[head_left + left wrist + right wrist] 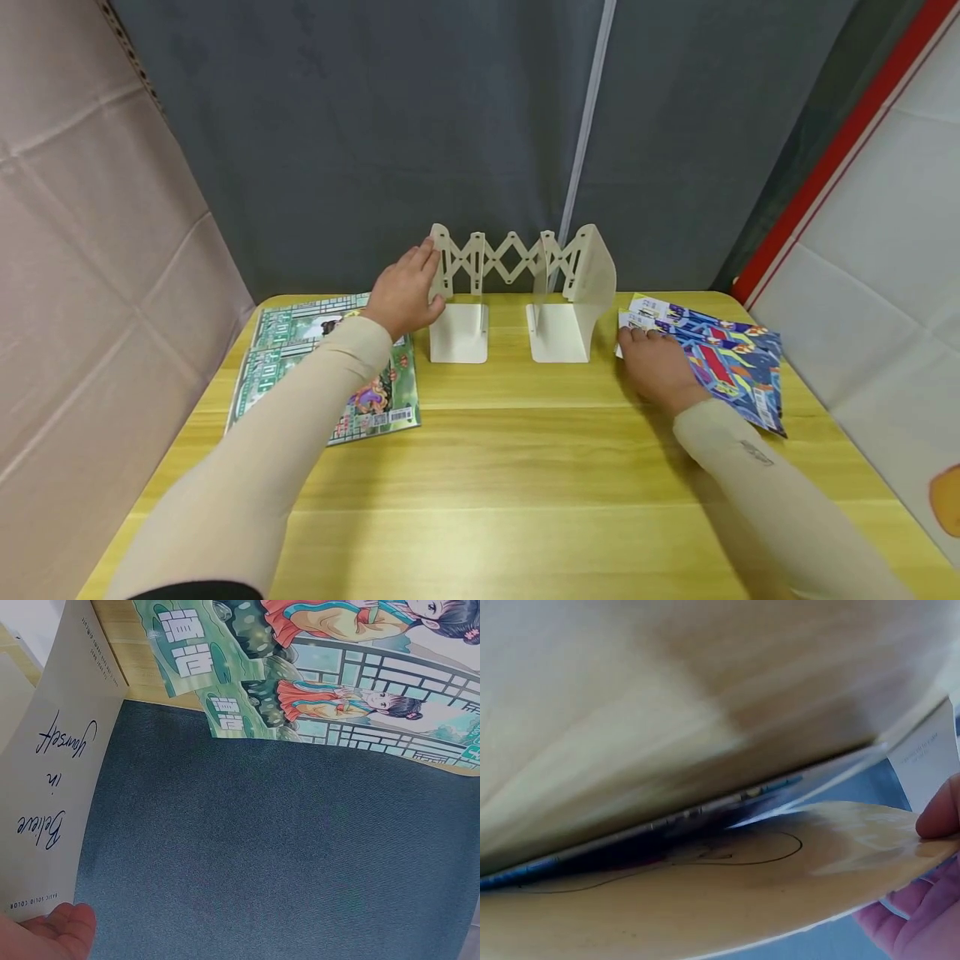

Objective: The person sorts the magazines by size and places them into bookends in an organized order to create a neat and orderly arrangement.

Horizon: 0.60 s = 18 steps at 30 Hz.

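Observation:
A white expandable bookend (597, 271) with a scissor lattice stands at the back middle of the table. My left hand (405, 292) rests its straightened fingers against the bookend's left end panel. That panel (52, 780) bears the words "Believe in yourself" in the left wrist view, with fingertips (71, 926) at its edge. On the right lie blue patterned booklets (731, 358), overlapping and fanned. My right hand (656, 367) is at their left edge. In the right wrist view, the thumb and fingers pinch the bent edge of a booklet (727, 900), its tan inner side showing.
Green illustrated booklets (277, 358) lie overlapping at the left, partly under my left forearm. The wooden table (465, 475) ends at a dark grey curtain (375, 150) behind the bookend. Pale cloth walls (90, 292) stand on both sides.

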{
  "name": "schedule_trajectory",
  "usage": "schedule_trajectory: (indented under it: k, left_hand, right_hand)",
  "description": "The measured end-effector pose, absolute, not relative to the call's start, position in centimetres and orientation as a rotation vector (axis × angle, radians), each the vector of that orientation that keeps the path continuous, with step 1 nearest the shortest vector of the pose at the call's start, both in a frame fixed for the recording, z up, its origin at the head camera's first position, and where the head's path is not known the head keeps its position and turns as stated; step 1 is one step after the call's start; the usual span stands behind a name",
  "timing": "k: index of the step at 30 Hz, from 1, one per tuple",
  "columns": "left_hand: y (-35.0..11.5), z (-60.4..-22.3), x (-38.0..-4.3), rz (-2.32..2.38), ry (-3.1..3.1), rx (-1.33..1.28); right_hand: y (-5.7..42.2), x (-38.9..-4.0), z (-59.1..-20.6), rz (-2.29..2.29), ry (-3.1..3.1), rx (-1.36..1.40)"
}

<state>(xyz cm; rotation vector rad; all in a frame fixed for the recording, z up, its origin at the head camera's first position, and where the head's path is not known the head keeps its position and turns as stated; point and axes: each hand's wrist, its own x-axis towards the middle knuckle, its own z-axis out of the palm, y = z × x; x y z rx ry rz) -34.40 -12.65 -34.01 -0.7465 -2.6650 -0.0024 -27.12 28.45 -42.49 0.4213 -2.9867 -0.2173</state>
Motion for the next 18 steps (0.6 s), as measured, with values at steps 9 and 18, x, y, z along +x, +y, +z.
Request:
schedule_trajectory:
  k: [9, 18]
  left_hand:
    - [-12.7, -34.0, -34.5, 0.001, -2.657, -0.75]
    - [-12.7, -34.1, -34.4, -0.013, -2.686, -0.739]
  right_hand:
    - [29.1, -26.4, -40.7, -0.209, -2.87, 0.412]
    - [28.9, -25.8, -38.7, -0.223, -2.762, 0.421]
